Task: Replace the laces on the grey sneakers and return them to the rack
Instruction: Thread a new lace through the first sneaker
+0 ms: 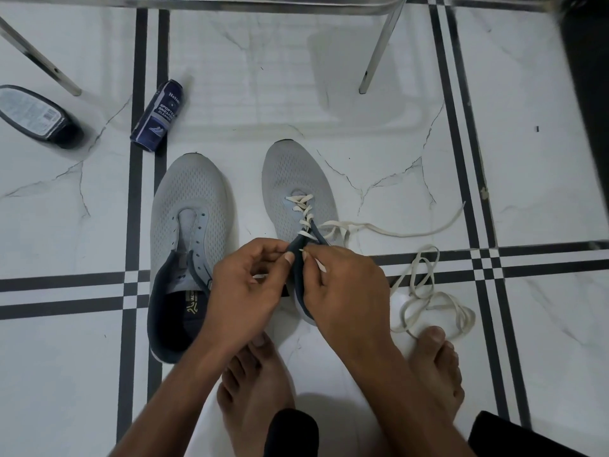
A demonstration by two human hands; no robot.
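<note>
A home floor, suggested by glossy white marble-look tiles [362, 103] crossed by dark inlaid stripes [138, 94], chrome furniture legs [379, 51] seen at the top, bare feet [257, 384] planted on the tiles, a sneaker cleaner can [157, 115] laid nearby.

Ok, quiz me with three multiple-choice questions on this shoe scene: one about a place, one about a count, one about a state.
1. Where does the cleaner can lie?
A. On the floor beyond the unlaced sneaker
B. Inside a sneaker
C. Between the feet

2. How many sneakers carry a lace?
A. None
B. One
C. Two

3. What is the right hand doing?
A. Resting flat on the floor
B. Pinching a lace tip
C. Gripping the can

Answers: 1 A, it lies on the tiles past that sneaker's toe. 2 B, only the laced sneaker has a white lace. 3 B, its fingers pinch the tip at the eyelets.
</note>
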